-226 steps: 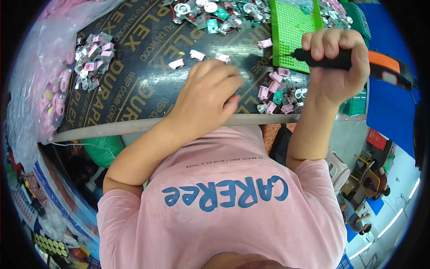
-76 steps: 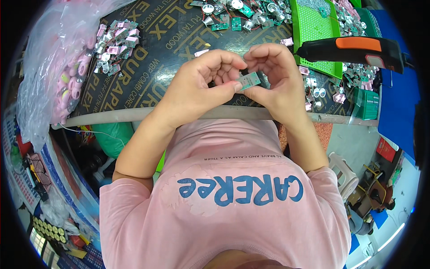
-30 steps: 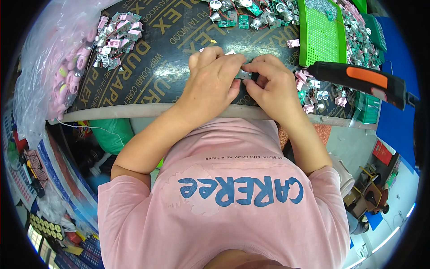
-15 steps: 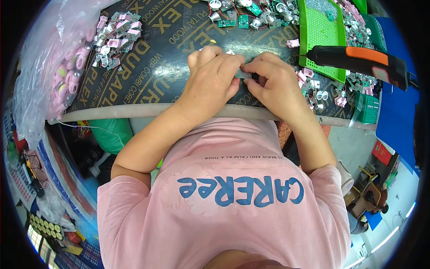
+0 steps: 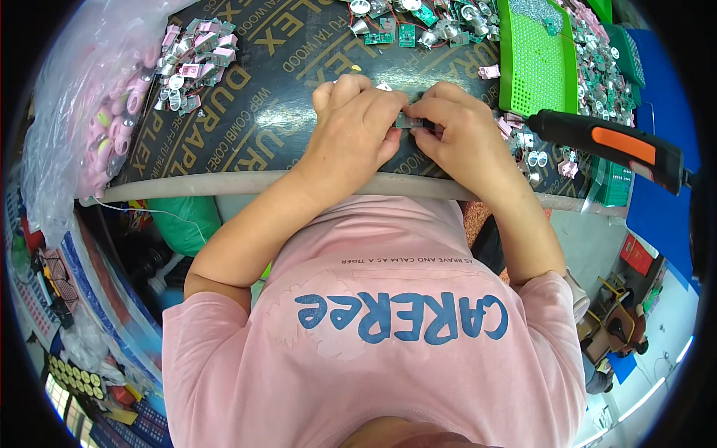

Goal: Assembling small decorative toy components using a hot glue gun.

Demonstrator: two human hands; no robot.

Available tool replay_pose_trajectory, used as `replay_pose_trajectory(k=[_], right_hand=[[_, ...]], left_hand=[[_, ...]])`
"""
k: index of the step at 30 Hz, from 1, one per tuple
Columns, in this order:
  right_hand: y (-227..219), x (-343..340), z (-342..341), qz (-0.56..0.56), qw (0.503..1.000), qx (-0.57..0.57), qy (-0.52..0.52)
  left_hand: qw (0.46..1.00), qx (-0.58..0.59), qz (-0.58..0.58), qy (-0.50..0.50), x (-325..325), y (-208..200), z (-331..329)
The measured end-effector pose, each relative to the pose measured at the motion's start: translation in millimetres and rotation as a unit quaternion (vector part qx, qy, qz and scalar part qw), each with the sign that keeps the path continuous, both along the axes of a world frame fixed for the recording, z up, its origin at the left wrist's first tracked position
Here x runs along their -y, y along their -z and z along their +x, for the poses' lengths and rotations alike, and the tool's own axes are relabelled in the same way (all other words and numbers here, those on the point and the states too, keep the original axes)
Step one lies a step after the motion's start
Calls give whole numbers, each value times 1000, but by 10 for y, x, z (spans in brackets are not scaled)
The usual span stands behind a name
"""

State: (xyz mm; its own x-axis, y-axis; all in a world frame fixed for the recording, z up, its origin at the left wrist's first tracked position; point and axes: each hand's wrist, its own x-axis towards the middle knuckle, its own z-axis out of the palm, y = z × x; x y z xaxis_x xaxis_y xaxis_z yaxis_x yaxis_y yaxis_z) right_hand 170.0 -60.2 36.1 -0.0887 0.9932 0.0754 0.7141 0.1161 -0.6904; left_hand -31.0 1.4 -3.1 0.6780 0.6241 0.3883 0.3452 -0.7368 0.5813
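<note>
My left hand point(image 5: 352, 128) is closed, its thumb and forefinger pinching a small greyish-green flat part point(image 5: 408, 121) just above the dark tabletop. From the other side, the bent fingers of my right hand point(image 5: 457, 128) grip the same part. Only a sliver of it shows between the fingertips; the rest is hidden, so its exact kind is unclear. A small yellow bit point(image 5: 356, 68) lies just beyond my left hand.
Pink-and-silver assemblies point(image 5: 196, 63) are heaped at left, beside a clear plastic bag point(image 5: 67, 142) of pink casings. Circuit boards with reflector cups point(image 5: 448, 26) lie at the far edge. At right are a green perforated tray point(image 5: 539, 67) and a black-and-orange handheld tool point(image 5: 609, 145).
The black-and-orange tool has shifted nearer and a little to the right, uncovering more of the green tray. My right fingers have moved slightly apart from my left, showing more of the part.
</note>
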Motion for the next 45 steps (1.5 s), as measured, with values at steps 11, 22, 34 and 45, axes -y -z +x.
replay_pose_trajectory(k=[11, 22, 34, 45], right_hand=[[-11, 32, 1, 8, 1000, 29, 1], [-748, 598, 548, 510, 799, -37, 317], [-639, 176, 1079, 317, 834, -446, 75], [-311, 52, 1332, 340, 878, -261, 211]], left_hand=[[987, -43, 155, 17, 42, -29, -44], [985, -57, 156, 54, 60, -113, 106], [988, -57, 129, 57, 84, -46, 295], [988, -50, 134, 60, 102, -36, 443]])
